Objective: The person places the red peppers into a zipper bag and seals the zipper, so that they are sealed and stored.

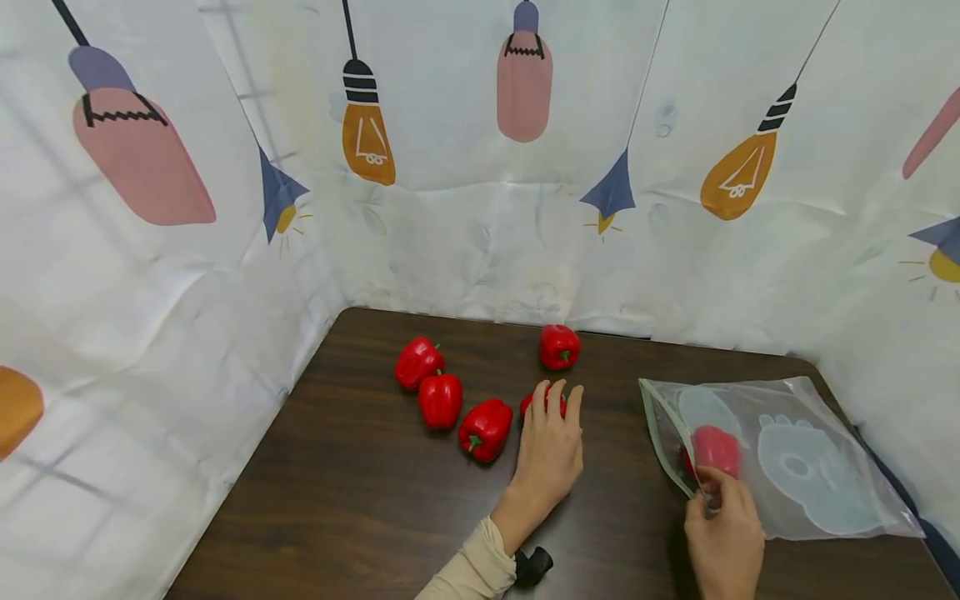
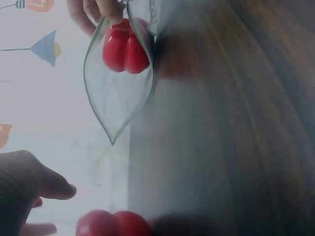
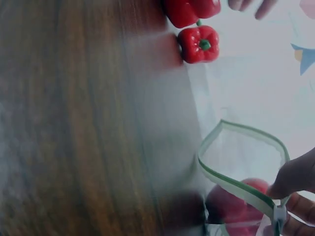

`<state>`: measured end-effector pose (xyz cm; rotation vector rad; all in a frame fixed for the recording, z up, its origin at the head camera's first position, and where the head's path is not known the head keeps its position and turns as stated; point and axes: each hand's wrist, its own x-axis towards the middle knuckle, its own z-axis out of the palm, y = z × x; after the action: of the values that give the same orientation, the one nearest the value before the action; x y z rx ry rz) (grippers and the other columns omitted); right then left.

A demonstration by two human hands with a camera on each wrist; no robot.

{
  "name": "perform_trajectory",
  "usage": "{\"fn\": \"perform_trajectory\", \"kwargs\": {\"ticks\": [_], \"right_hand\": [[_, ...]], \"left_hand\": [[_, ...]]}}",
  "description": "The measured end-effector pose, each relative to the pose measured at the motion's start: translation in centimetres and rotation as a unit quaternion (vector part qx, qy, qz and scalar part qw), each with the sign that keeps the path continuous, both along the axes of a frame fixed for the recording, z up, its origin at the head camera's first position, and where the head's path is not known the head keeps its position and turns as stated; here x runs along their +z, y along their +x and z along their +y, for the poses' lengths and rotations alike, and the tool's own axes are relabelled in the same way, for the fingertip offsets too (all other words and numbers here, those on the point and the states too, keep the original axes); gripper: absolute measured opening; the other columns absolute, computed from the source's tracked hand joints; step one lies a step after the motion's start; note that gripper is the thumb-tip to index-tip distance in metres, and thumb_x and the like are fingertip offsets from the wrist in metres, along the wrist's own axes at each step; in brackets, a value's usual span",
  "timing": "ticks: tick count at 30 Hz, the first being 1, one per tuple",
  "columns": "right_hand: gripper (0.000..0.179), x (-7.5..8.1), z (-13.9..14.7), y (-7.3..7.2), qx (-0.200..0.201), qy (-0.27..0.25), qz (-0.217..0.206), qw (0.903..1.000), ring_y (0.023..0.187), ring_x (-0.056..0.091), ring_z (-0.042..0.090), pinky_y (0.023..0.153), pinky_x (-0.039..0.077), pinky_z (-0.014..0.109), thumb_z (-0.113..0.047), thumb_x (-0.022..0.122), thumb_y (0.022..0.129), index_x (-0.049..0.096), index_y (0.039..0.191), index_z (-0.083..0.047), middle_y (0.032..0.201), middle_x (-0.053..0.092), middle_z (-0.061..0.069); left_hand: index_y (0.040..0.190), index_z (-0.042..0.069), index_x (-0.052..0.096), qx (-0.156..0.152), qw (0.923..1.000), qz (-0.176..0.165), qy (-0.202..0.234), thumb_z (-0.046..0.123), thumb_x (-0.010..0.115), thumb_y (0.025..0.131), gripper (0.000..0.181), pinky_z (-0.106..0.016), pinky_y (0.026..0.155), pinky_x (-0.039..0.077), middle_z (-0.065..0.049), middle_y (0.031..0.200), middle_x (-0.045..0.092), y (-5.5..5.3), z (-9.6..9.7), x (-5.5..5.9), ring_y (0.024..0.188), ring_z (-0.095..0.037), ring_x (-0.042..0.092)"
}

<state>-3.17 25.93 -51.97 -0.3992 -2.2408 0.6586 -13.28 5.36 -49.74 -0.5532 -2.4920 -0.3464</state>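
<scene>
My left hand [image 1: 549, 454] reaches over a red bell pepper [image 1: 527, 405], its fingers spread and slightly bent, partly hiding it. In the left wrist view, the thumb of my left hand [image 2: 34, 184] stands apart from a bell pepper [image 2: 112, 226] at the bottom edge. On the right, my right hand [image 1: 726, 533] pinches the near edge of the mouth of a clear zip bag [image 1: 795, 404]. That mouth gapes toward the left. Inside the bag is red pepper [image 1: 716, 450]; how many pieces is hard to tell. The right wrist view shows the green-edged bag mouth [image 3: 236, 189] held open.
Left of my left hand lie three more bell peppers, one at the back [image 1: 418, 363], one in the middle [image 1: 440, 401] and one nearer [image 1: 485, 430]. Another pepper [image 1: 559, 347] sits near the back edge of the brown table [image 1: 337, 500]. Patterned cloth [image 1: 465, 242] hangs behind.
</scene>
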Motion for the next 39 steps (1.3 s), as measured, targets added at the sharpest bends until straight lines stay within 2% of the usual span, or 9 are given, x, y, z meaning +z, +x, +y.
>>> {"fn": "perform_trajectory", "kwargs": {"ticks": [6,9,14,17,20,22,25,33,39], "right_hand": [[0.037,0.0,0.1,0.0,-0.011,-0.015,-0.012,0.9998,0.084,0.031,-0.01,0.069,0.031,0.028,0.012,0.064,0.076,0.072,0.11,-0.002,0.09,0.059,0.012],[0.037,-0.2,0.1,0.0,-0.009,-0.019,-0.001,0.9998,0.085,0.031,-0.011,0.071,0.032,0.029,0.014,0.063,0.075,0.072,0.109,0.0,0.09,0.058,0.013],[0.035,-0.4,0.1,0.0,-0.006,-0.023,0.025,0.9994,0.084,0.031,-0.012,0.072,0.031,0.027,0.017,0.061,0.075,0.071,0.106,0.002,0.088,0.056,0.014],[0.033,-0.5,0.1,0.1,-0.009,-0.022,0.041,0.9989,0.082,0.032,-0.01,0.07,0.03,0.025,0.017,0.06,0.075,0.072,0.103,0.003,0.085,0.055,0.014],[0.032,-0.5,0.2,0.1,-0.012,-0.022,0.052,0.9983,0.08,0.033,-0.011,0.07,0.03,0.021,0.017,0.06,0.075,0.073,0.101,0.004,0.084,0.055,0.014],[0.031,-0.5,0.2,0.0,-0.015,-0.022,0.056,0.9981,0.08,0.033,-0.011,0.07,0.03,0.02,0.017,0.06,0.076,0.073,0.101,0.003,0.084,0.055,0.013],[0.032,-0.5,0.2,0.2,-0.02,-0.024,0.059,0.9978,0.079,0.032,-0.012,0.069,0.03,0.021,0.017,0.06,0.077,0.074,0.101,0.003,0.084,0.056,0.014],[0.027,-0.7,0.8,0.2,-0.018,-0.019,0.061,0.9978,0.083,0.034,-0.015,0.069,0.031,0.022,0.016,0.067,0.081,0.076,0.102,0.001,0.089,0.059,0.016],[0.021,-0.6,1.1,0.2,-0.014,-0.026,0.07,0.9971,0.091,0.035,-0.019,0.073,0.035,0.029,0.017,0.071,0.084,0.076,0.1,0.004,0.093,0.064,0.022]], "left_hand": [[0.146,0.01,0.052,0.021,0.998,-0.057,0.017,0.028,0.085,0.084,0.073,-0.048,0.109,0.052,-0.017,0.149,0.052,-0.5,-0.4,0.1,0.142,-0.041,0.046],[0.147,0.009,0.051,0.034,0.9961,-0.081,0.012,0.032,0.085,0.085,0.074,-0.047,0.109,0.052,-0.02,0.15,0.05,-0.5,-0.4,0.2,0.142,-0.042,0.044],[0.142,0.005,0.054,0.05,0.9913,-0.119,0.027,0.03,0.088,0.084,0.072,-0.045,0.108,0.054,-0.023,0.146,0.052,-0.4,-0.4,0.4,0.137,-0.043,0.048],[0.136,0.004,0.058,0.06,0.9905,-0.119,0.033,0.023,0.09,0.081,0.066,-0.042,0.106,0.055,-0.023,0.141,0.056,-0.3,-0.4,0.5,0.131,-0.041,0.052],[0.128,0.004,0.061,0.065,0.9928,-0.098,0.025,0.014,0.09,0.077,0.059,-0.038,0.102,0.056,-0.021,0.134,0.06,-0.4,-0.5,0.6,0.124,-0.037,0.054],[0.124,0.004,0.061,0.064,0.994,-0.087,0.018,0.01,0.09,0.074,0.058,-0.035,0.099,0.056,-0.018,0.129,0.062,-0.5,-0.7,0.7,0.118,-0.034,0.055],[0.12,0.006,0.061,0.059,0.9939,-0.091,0.018,0.008,0.09,0.072,0.057,-0.035,0.096,0.057,-0.015,0.123,0.064,-0.5,-0.9,1.0,0.112,-0.031,0.056],[0.124,0.01,0.06,0.042,0.9902,-0.132,0.015,0.008,0.088,0.075,0.056,-0.041,0.08,0.058,-0.011,0.124,0.062,-0.4,-1.6,1.9,0.095,-0.032,0.062],[0.13,0.008,0.059,0.008,0.9832,-0.18,0.028,0.006,0.086,0.08,0.057,-0.038,0.079,0.06,-0.013,0.128,0.06,0.0,-1.7,2.1,0.092,-0.032,0.063]]}}
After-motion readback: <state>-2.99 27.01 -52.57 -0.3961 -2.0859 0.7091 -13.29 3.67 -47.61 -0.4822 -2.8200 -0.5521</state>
